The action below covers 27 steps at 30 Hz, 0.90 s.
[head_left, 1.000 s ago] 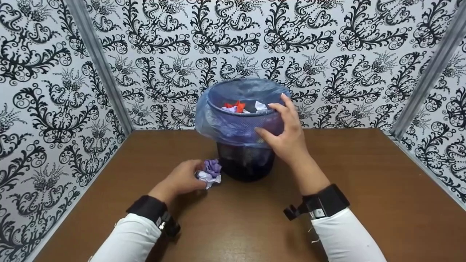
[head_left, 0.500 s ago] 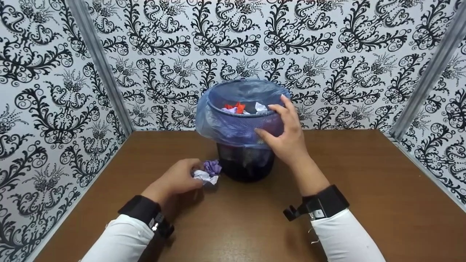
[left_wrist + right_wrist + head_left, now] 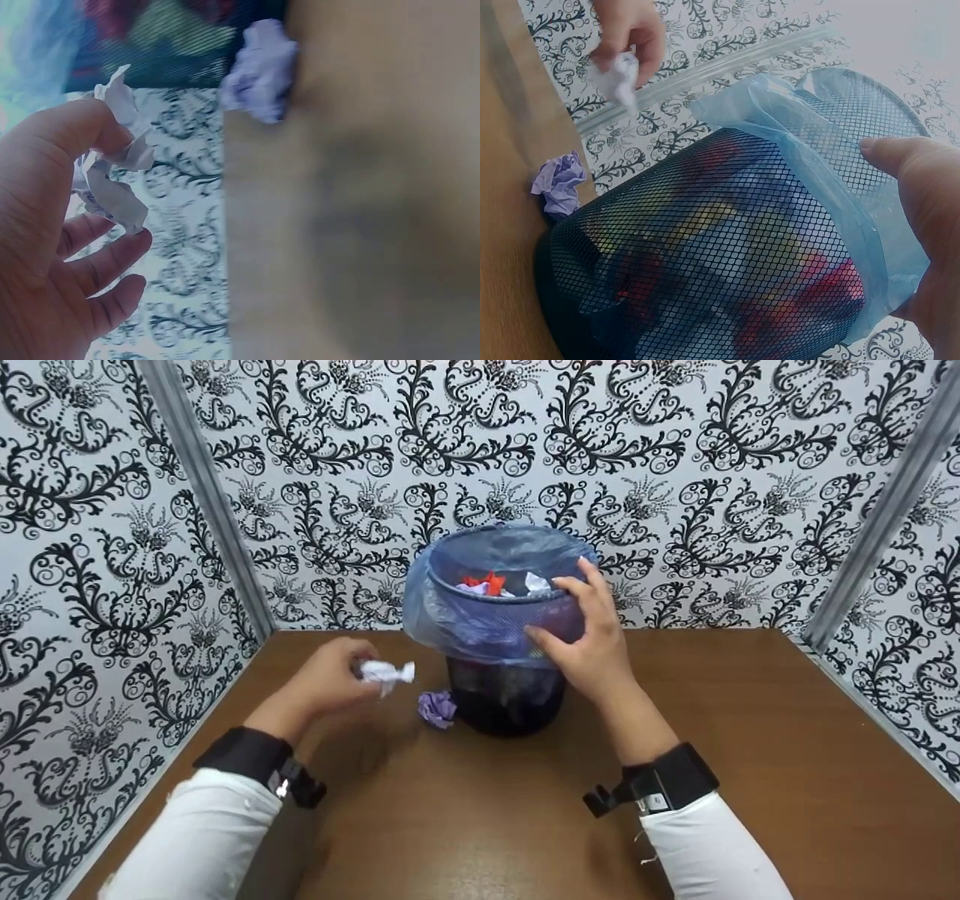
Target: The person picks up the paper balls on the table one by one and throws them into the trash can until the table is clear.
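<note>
My left hand (image 3: 334,675) pinches a crumpled white paper (image 3: 386,673) above the table, left of a black mesh waste bin (image 3: 506,701). In the left wrist view the white paper (image 3: 116,161) sits between thumb and fingers. A crumpled purple paper (image 3: 436,709) lies on the table beside the bin's base. My right hand (image 3: 592,637) holds the bin's rim at its right, thumb outside over the blue plastic liner (image 3: 480,622). Inside the bin, red paper (image 3: 491,583) and white paper (image 3: 537,582) show near the top; more coloured pieces show through the mesh in the right wrist view.
The brown table (image 3: 712,735) carries the bin near its back edge. Patterned black-and-white panels (image 3: 337,510) rise behind and at both sides, joined by grey strips. The liner's folded edge hangs loosely over the bin's outside.
My left hand has lifted the white paper off the table and moved it up and left, away from the purple paper. The right hand stays on the bin.
</note>
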Each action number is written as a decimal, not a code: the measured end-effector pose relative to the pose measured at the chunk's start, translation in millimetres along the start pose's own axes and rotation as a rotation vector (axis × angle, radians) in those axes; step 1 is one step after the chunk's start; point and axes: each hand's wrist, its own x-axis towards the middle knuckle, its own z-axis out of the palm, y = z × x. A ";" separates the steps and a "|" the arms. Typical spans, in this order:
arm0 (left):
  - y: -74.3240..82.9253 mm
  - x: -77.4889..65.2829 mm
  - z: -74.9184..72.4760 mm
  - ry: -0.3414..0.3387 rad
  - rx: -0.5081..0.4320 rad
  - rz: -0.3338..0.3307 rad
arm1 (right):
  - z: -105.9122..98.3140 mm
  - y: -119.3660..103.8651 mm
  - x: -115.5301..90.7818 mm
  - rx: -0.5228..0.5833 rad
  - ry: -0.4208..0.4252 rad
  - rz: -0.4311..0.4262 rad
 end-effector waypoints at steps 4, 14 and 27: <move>18.7 10.2 -22.8 0.014 -0.047 -0.036 | 0.3 -0.1 -0.3 0.006 0.007 -0.010; 87.5 38.6 -56.8 0.203 -0.097 -0.052 | -1.0 1.3 -0.2 0.015 0.007 -0.001; 123.7 59.0 -69.7 0.406 0.050 -0.044 | 0.6 -0.2 1.2 0.007 -0.003 0.006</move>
